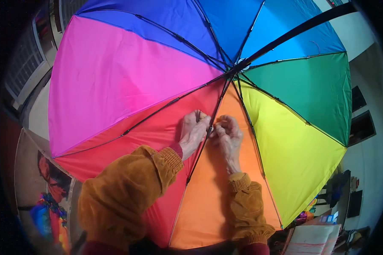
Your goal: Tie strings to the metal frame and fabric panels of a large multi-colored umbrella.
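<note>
An opened rainbow umbrella (127, 72) fills most of the head view, its inner side with the black ribs facing me. Its panels run through pink, red, orange, yellow, green, blue and purple. My left hand (194, 132) is at a black rib (217, 106) between the red and orange panels, fingers pinched together. On the other side of that rib, over the orange panel (208, 191), my right hand (228, 138) has its thumb and fingertips pressed together. Whatever small thing lies between the fingertips cannot be made out. Both forearms wear brown sleeves.
The dark umbrella shaft (302, 32) slants from the hub (242, 64) to the upper right. Colourful folded fabric (51, 219) lies at the lower left. At the lower right a pale cloth-like sheet (312, 240) shows near a black chair-like shape (334, 187).
</note>
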